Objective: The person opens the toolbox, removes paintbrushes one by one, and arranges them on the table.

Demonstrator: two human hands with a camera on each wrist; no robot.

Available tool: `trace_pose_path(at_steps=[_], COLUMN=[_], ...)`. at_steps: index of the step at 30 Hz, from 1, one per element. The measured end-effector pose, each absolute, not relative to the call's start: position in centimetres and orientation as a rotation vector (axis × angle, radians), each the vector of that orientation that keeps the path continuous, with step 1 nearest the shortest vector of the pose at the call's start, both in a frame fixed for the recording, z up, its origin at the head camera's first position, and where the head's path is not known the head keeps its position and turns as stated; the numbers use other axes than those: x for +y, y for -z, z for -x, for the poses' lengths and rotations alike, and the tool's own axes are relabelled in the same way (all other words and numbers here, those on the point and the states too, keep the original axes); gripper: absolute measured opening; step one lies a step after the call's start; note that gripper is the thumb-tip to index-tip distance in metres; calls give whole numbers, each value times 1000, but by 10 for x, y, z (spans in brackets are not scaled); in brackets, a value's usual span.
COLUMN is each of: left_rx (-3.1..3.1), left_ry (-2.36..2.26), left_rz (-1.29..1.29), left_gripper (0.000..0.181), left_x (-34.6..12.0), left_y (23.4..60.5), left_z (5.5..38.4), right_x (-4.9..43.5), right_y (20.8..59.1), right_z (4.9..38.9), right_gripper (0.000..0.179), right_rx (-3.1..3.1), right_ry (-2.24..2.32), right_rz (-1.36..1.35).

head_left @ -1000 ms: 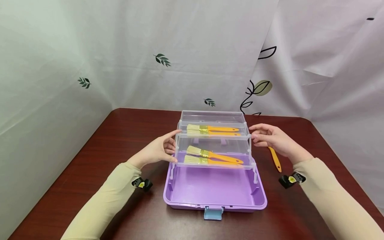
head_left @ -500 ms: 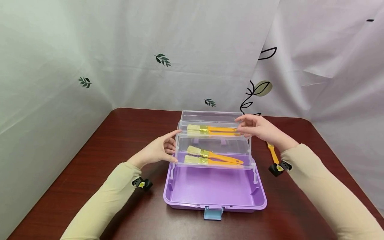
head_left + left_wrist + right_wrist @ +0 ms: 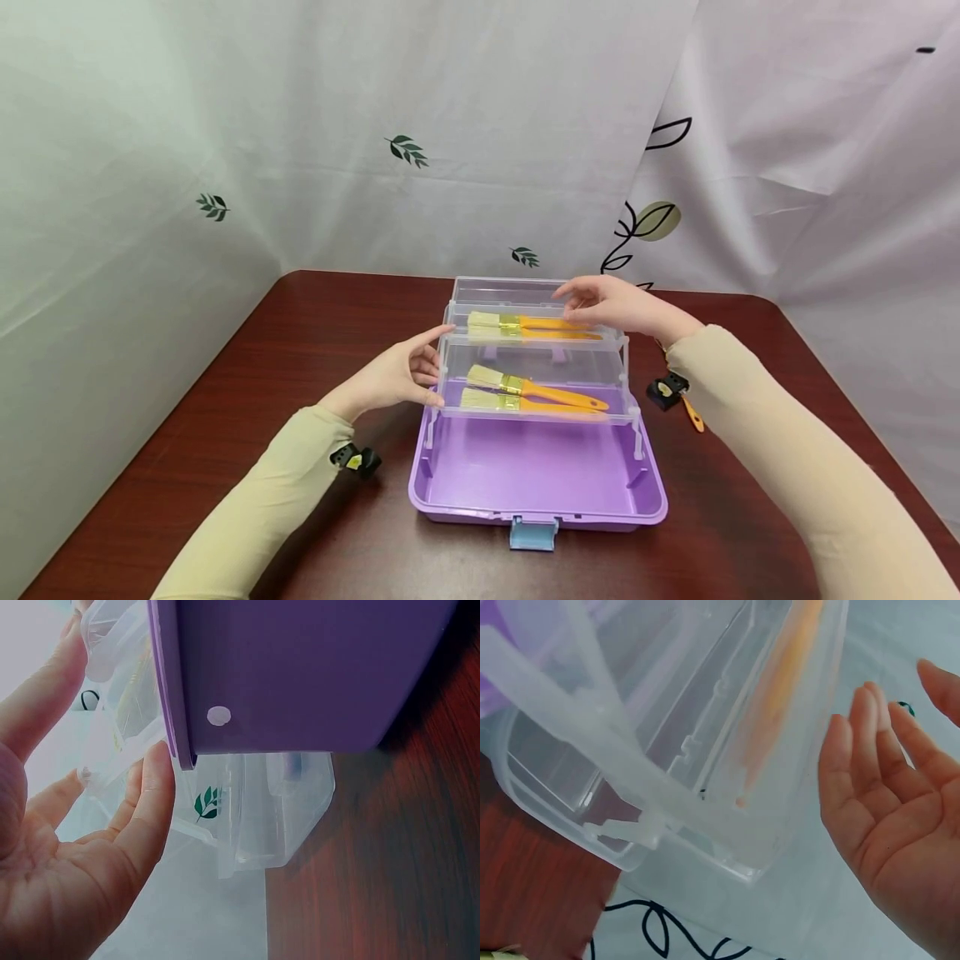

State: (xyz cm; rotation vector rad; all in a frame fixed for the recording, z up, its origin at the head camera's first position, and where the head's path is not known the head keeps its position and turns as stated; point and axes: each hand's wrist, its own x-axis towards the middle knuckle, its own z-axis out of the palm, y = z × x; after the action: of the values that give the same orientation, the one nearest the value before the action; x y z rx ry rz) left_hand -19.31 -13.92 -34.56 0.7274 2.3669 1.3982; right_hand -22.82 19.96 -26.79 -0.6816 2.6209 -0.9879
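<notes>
A purple storage box (image 3: pixel 536 467) stands with its clear lid folded back and two clear trays raised. The lower tray (image 3: pixel 540 358) holds paintbrushes (image 3: pixel 564 394) with orange handles and pale bristles; more paintbrushes (image 3: pixel 540 323) lie in the upper tray (image 3: pixel 459 317). My left hand (image 3: pixel 393 379) touches the trays' left side, index finger at the upper one and thumb at the lower one's front corner; in the left wrist view its fingers (image 3: pixel 154 780) reach the side. Above the upper tray's right part, my right hand (image 3: pixel 618 302) hovers with loosely bent fingers and nothing in them.
Another paintbrush (image 3: pixel 693 415) lies on the dark red table (image 3: pixel 337 350) right of the box, mostly hidden by the right sleeve. A light blue latch (image 3: pixel 533 534) hangs at the box's front. White cloth (image 3: pixel 337 100) with leaf prints walls the table's back and sides.
My right hand has moved left from beside the trays to over the upper tray's brush handles. Its sleeve now covers much of the loose paintbrush. The left hand and box have stayed put.
</notes>
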Motion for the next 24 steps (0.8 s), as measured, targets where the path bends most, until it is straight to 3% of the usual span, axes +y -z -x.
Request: trace_pose_path(at_steps=[24], left_rx=[2360], left_ry=[-1405], left_rz=[-747], left_gripper=[104], left_x=[-139], left_y=[345], left_z=[193], right_x=[178], right_y=[267], right_z=[244], right_gripper=[38], right_rx=[2595], right_ry=[528], right_rz=[848])
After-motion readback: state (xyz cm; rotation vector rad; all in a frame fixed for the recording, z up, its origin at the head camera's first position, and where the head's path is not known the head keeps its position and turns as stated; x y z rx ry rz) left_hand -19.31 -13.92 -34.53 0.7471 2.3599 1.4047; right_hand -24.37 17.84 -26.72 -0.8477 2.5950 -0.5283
